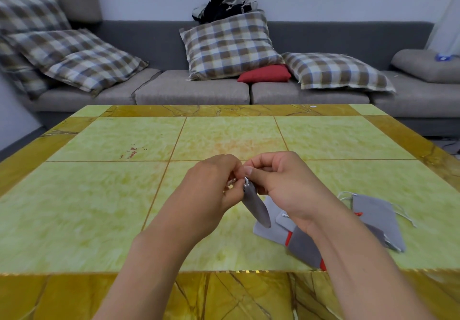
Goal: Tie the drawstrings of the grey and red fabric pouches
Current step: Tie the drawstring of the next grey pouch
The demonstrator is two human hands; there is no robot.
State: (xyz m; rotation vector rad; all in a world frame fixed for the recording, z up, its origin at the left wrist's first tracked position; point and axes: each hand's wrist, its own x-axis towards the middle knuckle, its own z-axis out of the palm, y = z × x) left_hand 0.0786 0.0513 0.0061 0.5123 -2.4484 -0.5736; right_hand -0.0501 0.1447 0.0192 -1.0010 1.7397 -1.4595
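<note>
A: Met just above mid-table, left hand [214, 183] and right hand [278, 183], fingertips nearly touching.

B: Clamped on what?

A: Both pinched at the gathered mouth of a grey pouch [256, 206], on its pale drawstring [246, 183]. Curled fingers on each side, nothing slack. Hung down from the pinch, tilted toward five o'clock, lower end over the table rather than flat on it.

B: And the other pouches?

A: Lay in a pile [273, 227] at five o'clock from the hands, partly under the right wrist. Mostly grey, overlapping, with a red edge [288, 237] peeking out between two. One more flat grey pouch [378, 217] at four o'clock, loose white cords [405, 216] trailing off it, a tiny red bit beside its left edge. Could not tell how many in the heap.

B: Underneath?

A: Green marbled table [112, 195] with amber border, reddish marks at ten o'clock from the hands.

B: Farther out?

A: At twelve o'clock, a grey sofa [194, 91] with checked cushions [229, 46], a small red cushion [265, 74] tucked beside them, dark clothing [224, 5] heaped on the backrest.
</note>
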